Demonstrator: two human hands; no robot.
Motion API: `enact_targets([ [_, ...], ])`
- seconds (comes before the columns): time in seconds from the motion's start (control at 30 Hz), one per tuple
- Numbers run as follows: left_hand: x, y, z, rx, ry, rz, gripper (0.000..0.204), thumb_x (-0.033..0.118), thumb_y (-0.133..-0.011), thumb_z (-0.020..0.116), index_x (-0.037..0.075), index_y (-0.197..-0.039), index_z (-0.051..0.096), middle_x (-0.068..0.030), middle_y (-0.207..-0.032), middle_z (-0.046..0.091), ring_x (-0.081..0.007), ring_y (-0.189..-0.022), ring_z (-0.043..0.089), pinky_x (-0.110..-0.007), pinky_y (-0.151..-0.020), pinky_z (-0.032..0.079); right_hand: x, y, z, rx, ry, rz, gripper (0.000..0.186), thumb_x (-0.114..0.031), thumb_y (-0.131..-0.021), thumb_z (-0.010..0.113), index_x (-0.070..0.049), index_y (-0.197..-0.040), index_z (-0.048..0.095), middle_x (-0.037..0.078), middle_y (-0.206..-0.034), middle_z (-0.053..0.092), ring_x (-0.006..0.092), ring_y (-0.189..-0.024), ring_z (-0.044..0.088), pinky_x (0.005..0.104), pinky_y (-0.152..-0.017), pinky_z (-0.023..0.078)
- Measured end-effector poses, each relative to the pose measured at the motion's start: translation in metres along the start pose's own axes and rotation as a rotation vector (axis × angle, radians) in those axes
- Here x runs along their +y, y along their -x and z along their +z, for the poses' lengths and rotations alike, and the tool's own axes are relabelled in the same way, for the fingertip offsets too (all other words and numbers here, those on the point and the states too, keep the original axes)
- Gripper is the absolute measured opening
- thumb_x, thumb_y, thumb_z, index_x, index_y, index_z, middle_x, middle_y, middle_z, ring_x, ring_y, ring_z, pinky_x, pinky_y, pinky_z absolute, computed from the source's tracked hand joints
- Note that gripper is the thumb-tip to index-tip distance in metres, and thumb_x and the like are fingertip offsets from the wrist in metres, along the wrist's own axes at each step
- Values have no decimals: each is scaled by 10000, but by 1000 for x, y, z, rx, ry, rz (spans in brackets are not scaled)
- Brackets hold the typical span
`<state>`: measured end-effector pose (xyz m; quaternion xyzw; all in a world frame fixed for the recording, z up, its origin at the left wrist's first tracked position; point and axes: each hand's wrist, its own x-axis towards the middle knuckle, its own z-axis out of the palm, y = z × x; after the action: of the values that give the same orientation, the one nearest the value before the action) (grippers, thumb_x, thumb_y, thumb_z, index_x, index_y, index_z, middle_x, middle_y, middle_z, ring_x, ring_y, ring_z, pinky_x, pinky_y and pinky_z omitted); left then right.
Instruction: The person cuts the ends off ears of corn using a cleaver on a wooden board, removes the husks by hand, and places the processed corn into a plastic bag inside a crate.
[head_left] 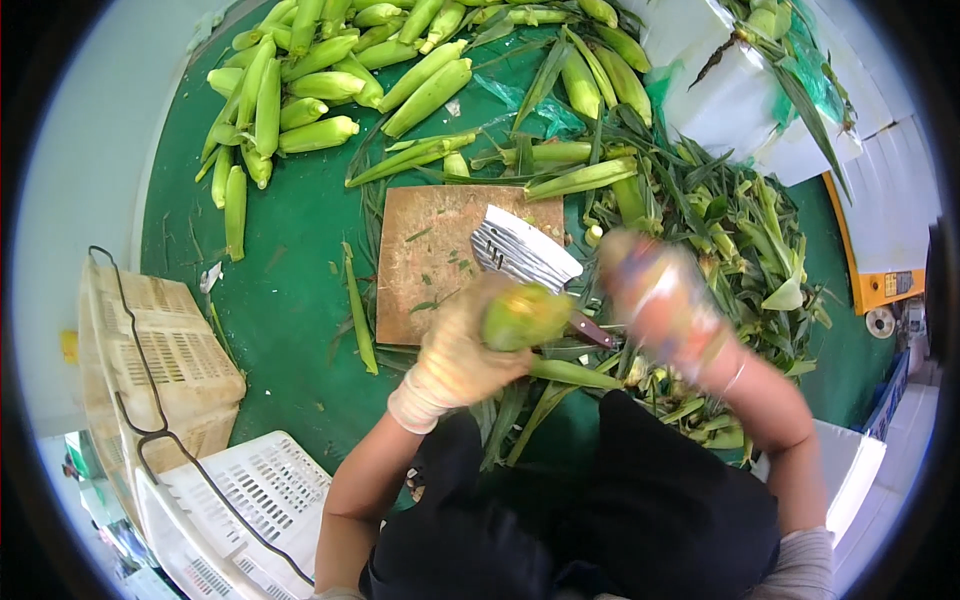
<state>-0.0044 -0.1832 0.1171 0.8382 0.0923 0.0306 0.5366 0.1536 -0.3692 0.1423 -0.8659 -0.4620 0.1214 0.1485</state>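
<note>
Light-green corn (328, 85) on a deep-green surface (295, 330).
Darker green leaves (690, 185) along its right edge; tan board (420, 245) flecked green; cleaver (530, 252) silver with dark streaks, brown handle (590, 331); left glove (465, 345) cream, right glove (665, 300) blurred orange, white and blue; left-edge crate (245, 488) white, slotted in rows.

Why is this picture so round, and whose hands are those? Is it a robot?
No robot here! It's a person wearing a camera on their head, looking down. Its very wide lens makes the picture round and bends straight edges.

The left hand, in a pale glove, holds a green ear of corn. The right hand is blurry, so I can't tell whether it holds anything.

On the green surface is a brown board with a cleaver lying partly on it. Behind is a pile of corn, leafy scraps lie to the right, and pale crates stand at the left.
</note>
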Motion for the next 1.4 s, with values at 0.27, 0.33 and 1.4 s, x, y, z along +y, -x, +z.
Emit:
enact_targets([
  [0.27,-31,11,3,-81,151,30,796,122,-637,818,-19,-1312,420,-142,-1199,550,-240,-1126,536,-353,-996,417,-20,-1,-34,273,-173,-233,402,-76,-744,719,-51,-1125,594,183,-1157,543,366,-1043,554,435,-865,476],
  [0.33,-22,10,-1,-150,147,3,797,135,-617,814,-14,-1306,442,-176,-1232,536,-302,-1177,524,-384,-1027,400,-34,0,-27,221,-316,-410,446,-52,-714,739,-84,-1134,593,157,-1093,563,335,-997,581,425,-830,484],
  [1.4,-18,-14,7,459,-522,417,587,77,-511,761,86,-1058,549,-107,-1014,532,-325,-966,535,-433,-835,416,-71,10,0,269,-355,-173,240,-130,-753,741,-51,-934,603,104,-794,582,290,-655,597,377,-548,476],
])
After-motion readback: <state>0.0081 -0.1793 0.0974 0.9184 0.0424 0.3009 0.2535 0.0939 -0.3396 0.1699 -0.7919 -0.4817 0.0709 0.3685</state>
